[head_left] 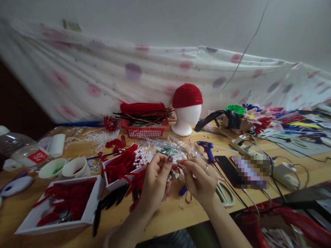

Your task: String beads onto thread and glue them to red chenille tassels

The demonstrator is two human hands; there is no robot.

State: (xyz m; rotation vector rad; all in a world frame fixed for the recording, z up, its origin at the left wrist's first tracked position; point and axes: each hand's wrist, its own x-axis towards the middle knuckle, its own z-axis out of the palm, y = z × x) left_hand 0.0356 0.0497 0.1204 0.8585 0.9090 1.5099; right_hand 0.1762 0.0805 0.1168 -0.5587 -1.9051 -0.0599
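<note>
My left hand [157,179] and my right hand [200,177] meet over the table's front middle, fingertips almost touching. Thumb and index finger of each are pinched together around something too small to make out. Behind the left hand lie white pearl beads [142,156] and red fuzzy pieces [121,163] in a white box. Green beads [167,151] and clear plastic wrap lie just beyond the fingertips. A blue glue gun [207,149] rests behind my right hand, and pale-handled scissors [224,194] lie right beside it.
A white foam head [184,119] wears a red cap [187,95] at the back, beside a red basket [144,131]. An open white box [88,210] and two cups stand at left. A black phone [229,170], power strips [250,151] and cables lie at right.
</note>
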